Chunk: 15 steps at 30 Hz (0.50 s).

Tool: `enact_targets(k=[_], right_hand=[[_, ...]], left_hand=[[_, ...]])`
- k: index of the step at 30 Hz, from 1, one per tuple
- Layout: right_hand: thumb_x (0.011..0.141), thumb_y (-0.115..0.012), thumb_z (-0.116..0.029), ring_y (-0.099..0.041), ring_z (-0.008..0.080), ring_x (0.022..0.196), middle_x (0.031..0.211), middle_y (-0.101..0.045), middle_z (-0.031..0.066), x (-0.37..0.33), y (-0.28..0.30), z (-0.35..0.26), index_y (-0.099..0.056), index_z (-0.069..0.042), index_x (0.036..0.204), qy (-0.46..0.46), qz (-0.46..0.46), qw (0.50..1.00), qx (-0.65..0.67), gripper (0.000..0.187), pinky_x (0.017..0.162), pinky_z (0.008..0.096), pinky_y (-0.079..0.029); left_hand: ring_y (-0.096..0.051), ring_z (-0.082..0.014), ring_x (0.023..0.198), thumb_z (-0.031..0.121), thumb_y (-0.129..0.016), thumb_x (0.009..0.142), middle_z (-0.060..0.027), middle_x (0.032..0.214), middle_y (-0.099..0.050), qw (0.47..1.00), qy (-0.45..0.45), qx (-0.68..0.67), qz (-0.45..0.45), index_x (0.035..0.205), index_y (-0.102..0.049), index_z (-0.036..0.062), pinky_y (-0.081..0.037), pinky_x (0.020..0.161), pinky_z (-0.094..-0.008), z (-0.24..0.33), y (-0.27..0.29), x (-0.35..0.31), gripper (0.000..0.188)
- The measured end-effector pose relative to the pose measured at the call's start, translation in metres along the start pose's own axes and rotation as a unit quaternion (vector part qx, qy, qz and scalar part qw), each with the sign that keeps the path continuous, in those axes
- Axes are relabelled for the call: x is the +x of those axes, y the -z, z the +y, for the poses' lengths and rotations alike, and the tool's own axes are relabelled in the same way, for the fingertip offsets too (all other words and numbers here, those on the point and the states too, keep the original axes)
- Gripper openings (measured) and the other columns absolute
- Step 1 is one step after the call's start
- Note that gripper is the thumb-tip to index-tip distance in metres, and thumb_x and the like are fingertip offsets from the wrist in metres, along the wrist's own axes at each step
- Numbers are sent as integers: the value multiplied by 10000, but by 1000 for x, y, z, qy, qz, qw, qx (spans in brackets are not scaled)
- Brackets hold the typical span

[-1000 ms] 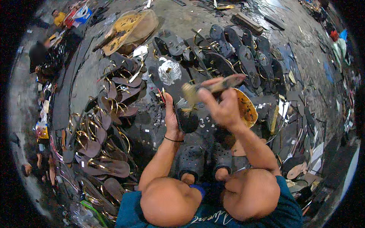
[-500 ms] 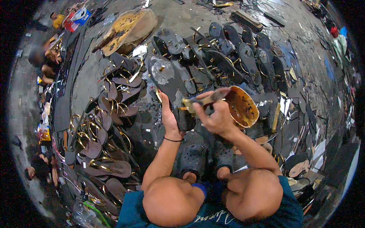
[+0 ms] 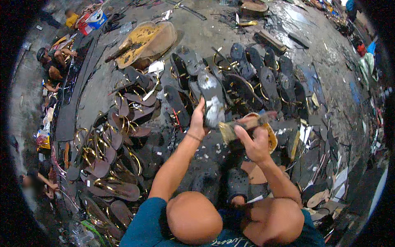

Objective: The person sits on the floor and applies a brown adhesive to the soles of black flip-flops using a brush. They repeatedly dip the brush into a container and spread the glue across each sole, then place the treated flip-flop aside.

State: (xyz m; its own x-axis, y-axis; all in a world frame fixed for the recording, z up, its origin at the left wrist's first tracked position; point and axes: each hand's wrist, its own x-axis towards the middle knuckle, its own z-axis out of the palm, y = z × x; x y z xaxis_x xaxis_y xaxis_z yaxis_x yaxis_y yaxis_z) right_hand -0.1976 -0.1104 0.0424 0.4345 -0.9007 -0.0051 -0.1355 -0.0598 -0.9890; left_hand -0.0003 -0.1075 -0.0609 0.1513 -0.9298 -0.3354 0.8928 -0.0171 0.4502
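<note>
Head view: holds a dark sandal sole in the left grip, with thumb pressed along its left edge and fingers mostly hidden underneath. Has the sole pointing away from the body, just beyond the left grip, with pale, glossy patches on the upward face. Pinches a brush in the right grip, between thumb and curled fingers, with yellowish bristles toward the left grip and a blurred handle slanting away to the right. Has the bristles just beside the lower end of the sole; cannot tell touching from a slight gap. Shows a yellow-lined bowl just behind the right grip, partly covered by it. Shows brown flip-flops with gold straps, heaped left of the left grip, and dark sandals in rows beyond both grips. Has a thin red stick just left of the left grip. Farther past the left grip, shows a large yellow-faced pan with dark blotches, and a white card near it. Well beyond the right grip, shows a long wooden block on the grey floor. Shows a co-worker far left of the left grip.
</note>
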Motion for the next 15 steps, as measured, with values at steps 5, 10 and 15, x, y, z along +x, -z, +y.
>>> enact_targets(k=[5, 10, 15], right_hand=[[851, -698, -128, -596, 140, 871, 942, -642, 49, -25, 0, 30, -610, -18, 1038, -63, -9, 995, 73, 234, 798, 293, -482], [875, -671, -126, -594, 144, 915, 984, -635, 61, -22, 45, 68, -619, -8, 1052, -119, 88, 989, -3, 219, 825, 297, -485], [886, -677, -142, -591, 141, 914, 1016, -633, 62, -22, 46, 105, -610, 24, 1088, -193, 112, 974, 40, 270, 804, 277, -482]], left_hand=[[-587, -246, 1096, 522, -417, 967, -94, 1151, -636, 990, -109, -78, -31, 1221, -569, 65, -446, 977, -431, 61, 8, 108, 545], [-582, -202, 1091, 464, -499, 969, -72, 1212, -586, 975, -97, 155, 122, 1247, -525, 74, -464, 920, -391, -16, 28, 62, 479], [-607, -133, 945, 283, -561, 970, -39, 1057, -634, 909, -226, 289, 199, 1128, -581, 58, -540, 762, -279, 35, 91, -14, 276]])
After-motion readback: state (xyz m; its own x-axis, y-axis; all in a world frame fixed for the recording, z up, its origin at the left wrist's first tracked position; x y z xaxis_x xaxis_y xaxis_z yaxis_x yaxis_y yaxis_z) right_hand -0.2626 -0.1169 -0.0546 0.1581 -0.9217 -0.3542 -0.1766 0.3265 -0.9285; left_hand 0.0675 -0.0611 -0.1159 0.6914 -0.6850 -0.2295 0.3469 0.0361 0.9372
